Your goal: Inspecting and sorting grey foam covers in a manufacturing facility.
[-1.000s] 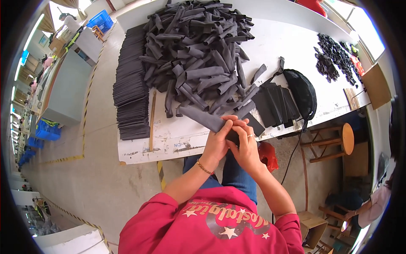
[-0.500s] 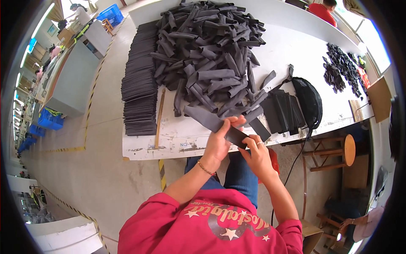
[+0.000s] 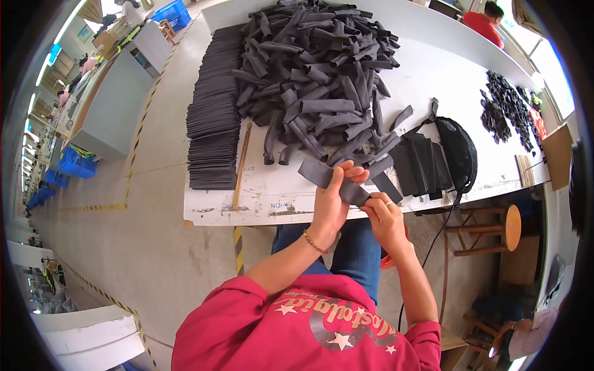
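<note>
Fingers of L hand [image 3: 333, 201] wrapped loosely round mid of dk-grey fabric strip [image 3: 314, 172], R hand [image 3: 387, 221] pinching its near end, prob to keep it straight, nr front edge of table [image 3: 455, 68].

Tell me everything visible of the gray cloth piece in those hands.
The gray cloth piece is a plain, narrow strip, fabric by its look, its upper-left end free. It slants down toward the right, seemingly above the near edge of the white table. The left hand holds its middle, thumb on top; the right hand pinches its lower-right end.
</note>
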